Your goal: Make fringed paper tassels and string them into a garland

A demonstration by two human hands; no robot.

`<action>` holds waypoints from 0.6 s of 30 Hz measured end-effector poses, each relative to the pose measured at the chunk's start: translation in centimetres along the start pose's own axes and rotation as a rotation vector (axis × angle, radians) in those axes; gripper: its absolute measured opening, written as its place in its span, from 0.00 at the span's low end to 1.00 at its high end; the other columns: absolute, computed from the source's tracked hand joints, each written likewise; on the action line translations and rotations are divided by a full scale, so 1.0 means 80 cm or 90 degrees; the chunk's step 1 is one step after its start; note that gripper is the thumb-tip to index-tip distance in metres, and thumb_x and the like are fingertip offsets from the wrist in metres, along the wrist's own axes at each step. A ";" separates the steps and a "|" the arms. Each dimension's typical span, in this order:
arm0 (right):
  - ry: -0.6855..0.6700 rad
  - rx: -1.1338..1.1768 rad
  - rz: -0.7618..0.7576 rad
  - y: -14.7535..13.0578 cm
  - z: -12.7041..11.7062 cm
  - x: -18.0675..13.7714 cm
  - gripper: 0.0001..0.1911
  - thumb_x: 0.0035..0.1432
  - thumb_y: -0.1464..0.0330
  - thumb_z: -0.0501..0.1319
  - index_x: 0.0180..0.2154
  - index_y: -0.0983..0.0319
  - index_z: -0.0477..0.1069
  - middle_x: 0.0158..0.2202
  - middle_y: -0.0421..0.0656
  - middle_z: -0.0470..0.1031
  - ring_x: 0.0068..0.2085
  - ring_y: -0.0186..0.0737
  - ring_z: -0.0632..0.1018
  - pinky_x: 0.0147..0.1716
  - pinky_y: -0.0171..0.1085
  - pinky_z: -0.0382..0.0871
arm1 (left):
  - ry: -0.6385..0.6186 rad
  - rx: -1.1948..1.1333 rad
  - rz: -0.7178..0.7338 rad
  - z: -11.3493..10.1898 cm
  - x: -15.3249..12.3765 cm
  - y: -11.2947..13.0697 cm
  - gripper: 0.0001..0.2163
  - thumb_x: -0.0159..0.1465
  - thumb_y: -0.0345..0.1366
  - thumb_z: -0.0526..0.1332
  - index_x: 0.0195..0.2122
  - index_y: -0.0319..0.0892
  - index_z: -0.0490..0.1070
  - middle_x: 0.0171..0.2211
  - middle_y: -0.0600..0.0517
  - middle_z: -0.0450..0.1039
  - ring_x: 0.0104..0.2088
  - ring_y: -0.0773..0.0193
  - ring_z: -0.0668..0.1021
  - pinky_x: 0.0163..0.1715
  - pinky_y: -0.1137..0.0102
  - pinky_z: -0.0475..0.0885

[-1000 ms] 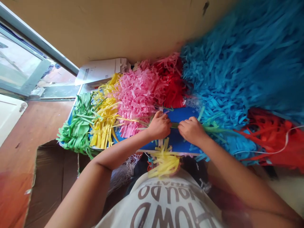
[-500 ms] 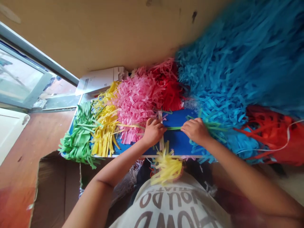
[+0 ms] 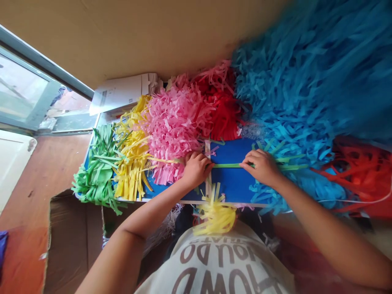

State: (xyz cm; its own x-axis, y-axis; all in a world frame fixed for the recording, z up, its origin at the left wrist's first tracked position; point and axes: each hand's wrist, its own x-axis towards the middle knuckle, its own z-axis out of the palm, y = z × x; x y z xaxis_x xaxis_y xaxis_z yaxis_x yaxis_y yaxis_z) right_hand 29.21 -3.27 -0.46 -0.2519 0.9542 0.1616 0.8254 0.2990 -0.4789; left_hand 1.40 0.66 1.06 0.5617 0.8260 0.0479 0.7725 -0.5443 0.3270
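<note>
A narrow green paper strip (image 3: 227, 165) is stretched level between my hands, just over the blue tabletop (image 3: 225, 183). My left hand (image 3: 197, 166) pinches its left end, beside the pink fringed paper (image 3: 174, 118). At the other end, the fingertips of my right hand (image 3: 259, 163) are closed on the strip. Loose green strands (image 3: 292, 166) fan out rightward from behind that hand, over the blue fringed paper (image 3: 294, 130). Yellowish strands trail left from my left hand. A yellow paper tassel (image 3: 216, 216) hangs at the table's front edge, against the shirt.
To the left lie yellow fringe (image 3: 130, 179) and green fringe (image 3: 99, 171). Red fringe (image 3: 225, 114) sits behind, and more red paper (image 3: 364, 171) is at the right. White sheets (image 3: 122, 92) are stacked by the wall. A cardboard box (image 3: 72, 241) stands below the table.
My right hand has moved a little to the right, and more of the green strip shows between my hands. My left hand stays nearly in place. The view has shifted slightly.
</note>
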 end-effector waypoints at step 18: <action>-0.047 -0.210 -0.238 -0.050 -0.010 0.014 0.12 0.64 0.72 0.56 0.33 0.60 0.77 0.36 0.45 0.79 0.45 0.45 0.70 0.47 0.45 0.50 | -0.019 0.139 0.255 -0.010 0.010 0.018 0.10 0.69 0.35 0.55 0.38 0.46 0.78 0.40 0.49 0.78 0.51 0.54 0.73 0.56 0.54 0.56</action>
State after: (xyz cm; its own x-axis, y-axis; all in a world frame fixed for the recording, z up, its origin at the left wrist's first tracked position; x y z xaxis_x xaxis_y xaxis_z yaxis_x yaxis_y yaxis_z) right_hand 26.06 -3.41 2.32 -0.5862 0.7845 0.2024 0.7844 0.6121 -0.1004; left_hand 2.73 0.64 2.34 0.8344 0.5415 0.1024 0.5354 -0.8406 0.0820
